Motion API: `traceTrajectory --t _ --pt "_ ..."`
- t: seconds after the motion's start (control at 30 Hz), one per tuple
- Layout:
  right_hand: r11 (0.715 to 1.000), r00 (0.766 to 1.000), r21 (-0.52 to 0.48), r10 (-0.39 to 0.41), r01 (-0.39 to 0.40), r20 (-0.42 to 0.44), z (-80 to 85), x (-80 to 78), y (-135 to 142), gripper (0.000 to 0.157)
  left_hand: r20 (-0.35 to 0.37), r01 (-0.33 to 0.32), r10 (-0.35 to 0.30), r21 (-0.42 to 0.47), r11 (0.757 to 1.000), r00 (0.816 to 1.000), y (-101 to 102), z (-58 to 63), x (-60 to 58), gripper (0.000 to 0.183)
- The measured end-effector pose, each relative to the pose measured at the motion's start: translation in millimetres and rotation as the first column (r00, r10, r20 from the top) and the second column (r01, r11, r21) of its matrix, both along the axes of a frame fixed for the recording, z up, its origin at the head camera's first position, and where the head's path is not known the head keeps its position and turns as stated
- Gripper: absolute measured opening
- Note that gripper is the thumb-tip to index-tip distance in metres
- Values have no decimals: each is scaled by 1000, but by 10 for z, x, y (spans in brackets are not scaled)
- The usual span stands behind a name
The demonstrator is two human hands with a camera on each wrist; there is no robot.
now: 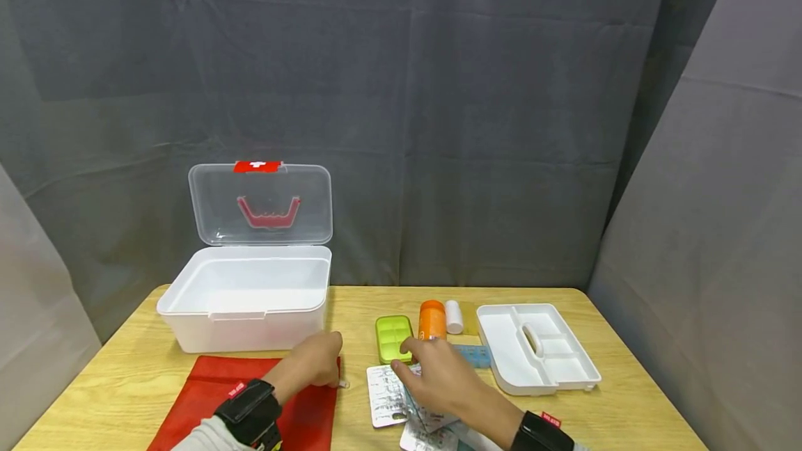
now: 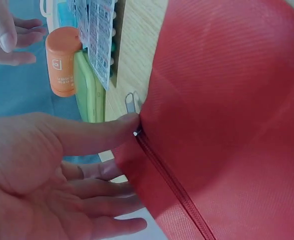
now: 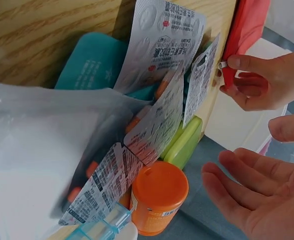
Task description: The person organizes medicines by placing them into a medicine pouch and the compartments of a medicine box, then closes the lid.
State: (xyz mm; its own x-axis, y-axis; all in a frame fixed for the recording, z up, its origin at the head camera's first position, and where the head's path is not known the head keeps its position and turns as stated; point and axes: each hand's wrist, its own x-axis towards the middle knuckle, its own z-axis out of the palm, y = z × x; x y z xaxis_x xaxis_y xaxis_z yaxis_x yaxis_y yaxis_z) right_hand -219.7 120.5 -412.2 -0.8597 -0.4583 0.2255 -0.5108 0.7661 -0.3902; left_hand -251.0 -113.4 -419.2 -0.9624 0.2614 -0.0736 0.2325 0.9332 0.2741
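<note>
A red zippered pouch (image 1: 313, 416) lies flat at the front left of the table. My left hand (image 1: 318, 360) pinches its far right corner, thumb on top and fingers beneath, as the left wrist view shows. Beside the thumb the metal zipper pull (image 2: 130, 102) sticks out past the pouch edge. With fingers loosely bent and nothing in them, my right hand (image 1: 447, 378) hovers above several silver blister packs (image 1: 383, 395). Just beyond it are a green pill box (image 1: 391, 334) and an orange bottle (image 1: 432, 319).
Behind the pouch stands a white plastic box (image 1: 244, 329), its clear lid (image 1: 269, 186) raised. On the right are a white divided tray (image 1: 516, 374), a small white bottle (image 1: 454, 317) and a blue pill box (image 1: 474, 355). A translucent bag (image 3: 46, 145) lies near the blister packs.
</note>
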Motion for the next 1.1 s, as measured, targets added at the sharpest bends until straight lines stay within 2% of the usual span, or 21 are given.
traceTrajectory --t 0.13,0.23,0.37,0.5,0.67,0.9,1.1 --pt "1000 1000 1 -2 2 23 0 7 -14 32 -5 -12 12 7 1000 1000 0 10 -11 45" --pt "1000 1000 -11 2 -2 19 3 12 -35 30 -12 2 -2 24 1000 1000 -3 64 -11 45" --pt "998 1000 -62 22 -22 10 7 6 -70 28 -44 83 -81 50 995 996 27 196 13 34" --pt "990 995 -138 41 -28 90 26 -7 -115 28 -105 184 -177 60 981 979 89 335 39 23" --pt "968 974 -251 56 2 222 61 -2 -156 26 -151 245 -227 114 963 962 187 484 68 21" --pt "916 943 -401 113 24 315 138 16 -164 21 -203 308 -276 150 939 939 306 592 112 16" --pt "875 902 -479 150 69 404 148 -10 -146 19 -208 306 -268 182 935 941 365 622 124 15"
